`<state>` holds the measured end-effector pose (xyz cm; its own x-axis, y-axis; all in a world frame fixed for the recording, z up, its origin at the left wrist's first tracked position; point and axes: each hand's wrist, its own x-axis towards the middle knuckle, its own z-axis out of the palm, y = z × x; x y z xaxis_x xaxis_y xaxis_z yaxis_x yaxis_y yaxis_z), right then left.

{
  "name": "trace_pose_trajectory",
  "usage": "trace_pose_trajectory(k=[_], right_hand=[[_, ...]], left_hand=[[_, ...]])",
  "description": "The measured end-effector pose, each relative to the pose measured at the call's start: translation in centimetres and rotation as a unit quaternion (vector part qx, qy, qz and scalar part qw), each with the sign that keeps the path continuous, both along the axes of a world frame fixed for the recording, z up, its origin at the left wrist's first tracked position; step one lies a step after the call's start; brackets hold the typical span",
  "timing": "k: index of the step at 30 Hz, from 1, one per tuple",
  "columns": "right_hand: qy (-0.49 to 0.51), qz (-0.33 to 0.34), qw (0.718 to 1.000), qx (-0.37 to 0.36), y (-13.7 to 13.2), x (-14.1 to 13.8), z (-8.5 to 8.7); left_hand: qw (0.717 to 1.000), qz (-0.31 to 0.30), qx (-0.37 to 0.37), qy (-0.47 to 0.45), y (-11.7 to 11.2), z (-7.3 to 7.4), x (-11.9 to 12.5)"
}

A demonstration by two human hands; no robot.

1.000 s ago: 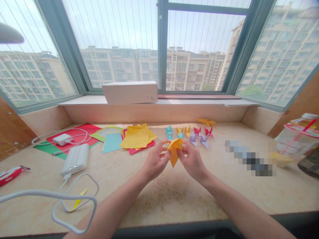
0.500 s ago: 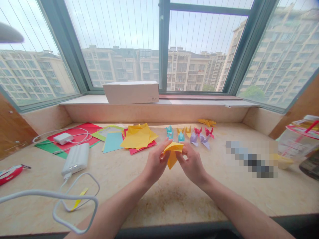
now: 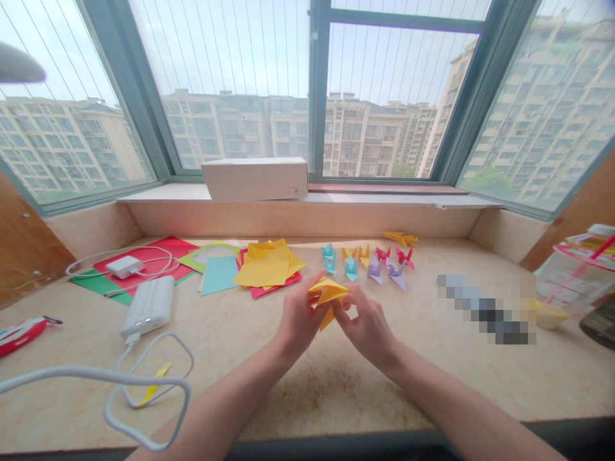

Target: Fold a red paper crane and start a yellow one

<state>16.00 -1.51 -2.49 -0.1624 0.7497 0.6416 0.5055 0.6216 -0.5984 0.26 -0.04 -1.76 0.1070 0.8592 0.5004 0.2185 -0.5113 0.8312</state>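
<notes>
A partly folded piece of yellow origami paper (image 3: 329, 291) is held above the stone counter (image 3: 331, 390), between my two hands. My left hand (image 3: 298, 315) pinches its left side, fingers partly hidden behind the paper. On the other side, the thumb and fingers of my right hand (image 3: 368, 318) close on its right edge. One pointed flap hangs down between the hands. Just beyond stand several small folded paper cranes: blue (image 3: 350, 269), orange (image 3: 364, 255), red (image 3: 405, 257) and purple (image 3: 396, 274).
Yellow paper sheets (image 3: 269, 266) and a blue sheet (image 3: 220, 275) lie left of centre. A white power bank (image 3: 150, 307) with a looping cable (image 3: 144, 374) occupies the left. Plastic cups (image 3: 567, 275) stand at right. A white box (image 3: 254, 180) rests on the sill.
The folded yellow paper has tilted and shifted slightly left, its lower point now leaning left. My right hand has moved a little along its edge. Both hands still hold it.
</notes>
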Motion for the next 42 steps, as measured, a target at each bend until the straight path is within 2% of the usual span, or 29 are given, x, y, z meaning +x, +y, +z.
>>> trace_pose_trajectory(k=[4, 8, 14, 18, 20, 25, 29, 31, 36, 39, 42], right_hand=[[0.051, 0.006, 0.998, -0.040, 0.0, -0.1, 0.3], [0.148, 0.050, 0.985, -0.074, 0.5, 0.2, 0.3], [0.309, 0.119, 0.934, -0.133, 1.3, 0.8, 0.8], [0.328, 0.115, 0.927, -0.139, 1.8, 1.5, 1.0], [0.310, 0.112, 0.937, -0.115, 2.1, 2.0, 1.1], [0.170, 0.098, 0.980, -0.031, 2.3, 2.8, 1.2], [0.097, 0.122, 0.988, -0.015, 2.0, 2.7, 1.2], [0.102, 0.125, 0.987, -0.023, 2.0, 2.5, 1.2], [0.208, 0.100, 0.970, -0.077, 2.3, 2.5, 1.4], [0.206, 0.091, 0.967, -0.119, 2.5, 2.5, 1.5], [0.184, 0.051, 0.973, -0.130, 2.6, 2.5, 1.4]], left_hand=[[0.996, 0.031, 0.057, 0.055, -0.1, 0.3, -0.3], [0.996, -0.010, 0.078, 0.029, 0.1, 0.5, -0.4], [0.989, -0.123, 0.021, -0.078, 0.0, 1.0, -0.4], [0.961, -0.234, -0.038, -0.142, -0.4, 1.3, -0.5], [0.948, -0.255, -0.079, -0.171, -0.5, 1.5, -0.3], [0.946, -0.193, -0.172, -0.196, -0.5, 2.2, 0.3], [0.953, -0.191, -0.190, -0.141, -0.1, 2.1, 0.3], [0.961, -0.171, -0.174, -0.127, 0.3, 1.8, 0.2], [0.975, -0.104, -0.140, -0.137, 0.9, 1.3, 0.0], [0.976, -0.108, -0.134, -0.132, 0.7, 1.4, 0.0], [0.972, -0.127, -0.144, -0.132, 0.2, 1.7, 0.2]])
